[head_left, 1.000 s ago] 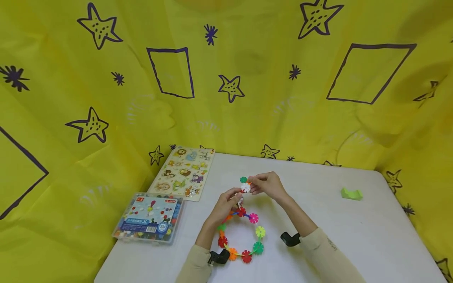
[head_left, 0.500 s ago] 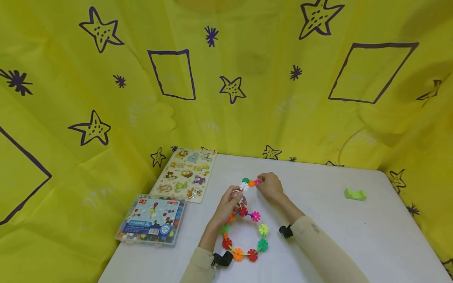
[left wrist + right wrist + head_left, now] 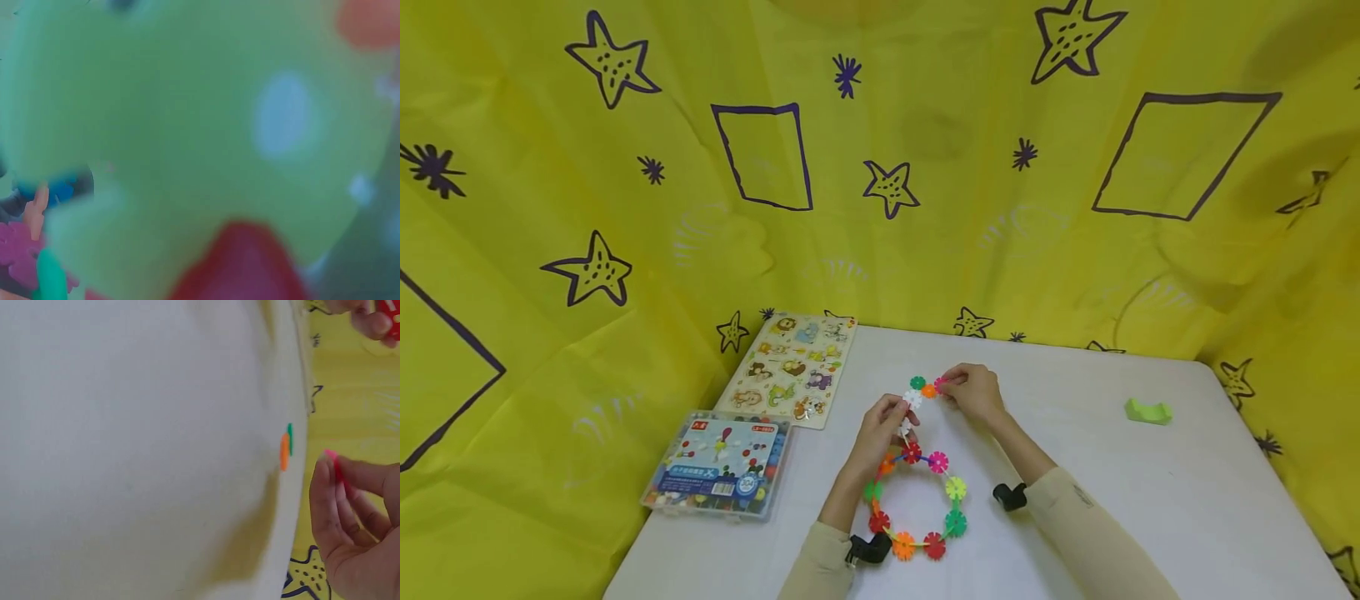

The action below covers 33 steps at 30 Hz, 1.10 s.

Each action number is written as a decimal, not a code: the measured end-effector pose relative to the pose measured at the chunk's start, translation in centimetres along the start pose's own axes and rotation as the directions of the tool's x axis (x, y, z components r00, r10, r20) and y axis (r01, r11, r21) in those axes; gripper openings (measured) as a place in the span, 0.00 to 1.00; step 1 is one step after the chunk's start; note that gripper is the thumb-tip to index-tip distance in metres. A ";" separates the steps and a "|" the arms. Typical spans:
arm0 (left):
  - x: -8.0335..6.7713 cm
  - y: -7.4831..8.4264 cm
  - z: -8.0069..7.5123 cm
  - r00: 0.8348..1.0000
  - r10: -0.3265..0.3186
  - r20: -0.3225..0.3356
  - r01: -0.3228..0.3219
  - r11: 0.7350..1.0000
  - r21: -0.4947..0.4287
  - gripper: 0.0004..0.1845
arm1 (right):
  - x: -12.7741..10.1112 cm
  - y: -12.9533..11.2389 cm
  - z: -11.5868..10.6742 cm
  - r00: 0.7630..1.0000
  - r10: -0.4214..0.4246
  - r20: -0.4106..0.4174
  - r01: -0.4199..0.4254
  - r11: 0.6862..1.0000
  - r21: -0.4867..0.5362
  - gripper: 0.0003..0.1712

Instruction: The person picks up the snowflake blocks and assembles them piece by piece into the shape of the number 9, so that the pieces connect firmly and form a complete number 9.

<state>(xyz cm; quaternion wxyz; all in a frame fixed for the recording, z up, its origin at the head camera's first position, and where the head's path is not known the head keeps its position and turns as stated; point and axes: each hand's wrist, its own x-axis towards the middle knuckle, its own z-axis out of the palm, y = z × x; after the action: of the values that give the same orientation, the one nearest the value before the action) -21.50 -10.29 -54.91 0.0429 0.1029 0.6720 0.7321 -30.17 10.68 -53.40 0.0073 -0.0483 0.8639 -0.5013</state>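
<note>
Mid-assembly of snowflake discs on counter [image 3: 1112, 467]. Right hand [image 3: 976, 390] pinching pink disc [image 3: 942, 383] just beside orange disc [image 3: 929, 390] of short chain. Left hand [image 3: 883, 425] pinching white disc [image 3: 913, 398] above disc ring [image 3: 917, 504]. Next, likely: slot pink into orange notch, steady alignment needed.

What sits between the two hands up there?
In the head view, a white flower piece and an orange one lie between the left hand and right hand.
</note>
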 end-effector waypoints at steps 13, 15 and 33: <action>0.2 -0.2 0.0 0.999 -0.031 -0.044 0.029 0.998 -0.053 0.17 | -3.4 -2.0 -0.8 0.970 -0.213 0.113 0.180 0.951 0.250 0.08; 0.3 -0.3 0.0 0.998 -0.038 -0.046 0.036 0.998 -0.055 0.18 | -3.8 -2.0 -0.8 0.967 -0.236 0.099 0.204 0.943 0.262 0.08; -0.1 0.1 0.0 0.996 -0.082 0.028 0.083 0.995 -0.052 0.14 | -4.2 -2.3 -1.3 0.888 -0.450 0.096 0.422 0.879 0.223 0.06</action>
<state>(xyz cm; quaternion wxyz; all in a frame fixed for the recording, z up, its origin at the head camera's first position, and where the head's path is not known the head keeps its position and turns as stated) -21.42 -10.34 -54.79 0.0844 0.0834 0.6553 0.7460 -25.86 11.05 -50.96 -0.0385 -0.2771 0.7743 -0.5676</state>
